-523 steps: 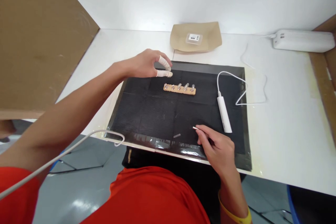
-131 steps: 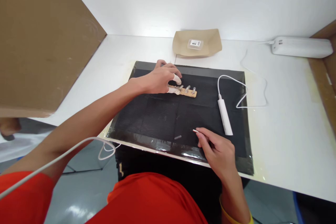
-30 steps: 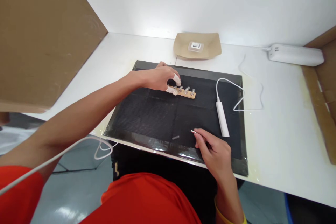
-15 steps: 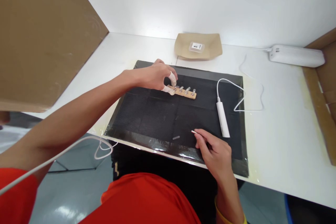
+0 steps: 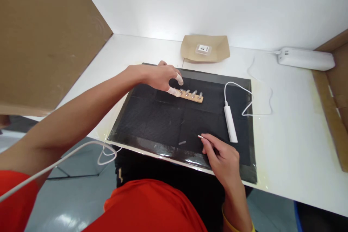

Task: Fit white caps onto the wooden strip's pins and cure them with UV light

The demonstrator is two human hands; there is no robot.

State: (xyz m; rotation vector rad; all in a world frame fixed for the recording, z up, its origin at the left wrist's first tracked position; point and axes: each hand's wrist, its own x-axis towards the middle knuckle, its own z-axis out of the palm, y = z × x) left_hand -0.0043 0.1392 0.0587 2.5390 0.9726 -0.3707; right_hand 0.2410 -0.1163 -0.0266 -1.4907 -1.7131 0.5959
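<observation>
My left hand (image 5: 160,77) is at the left end of a light wooden strip (image 5: 196,98) that carries several short clear tubes or pegs in a row. White finger covers are on its thumb and index finger, which stand apart; the thumb seems to touch the strip's end. My right hand (image 5: 224,159), low over the mat's front, pinches a small thin white stick (image 5: 200,136) whose tip sticks out to the left. Just left of that tip a small greyish tube-like piece (image 5: 182,143) lies on the black mat (image 5: 152,119).
A white stick-shaped device (image 5: 230,124) with a cable lies on the mat's right side. Behind the mat stands a cardboard tray (image 5: 217,52) holding a clear labelled box (image 5: 203,49). At the right back is a white power unit (image 5: 306,58); a cardboard panel (image 5: 46,36) rises at the left.
My left index finger has lifted off the wooden strip and spread away from the thumb. My right hand has stayed in place with the white stick.
</observation>
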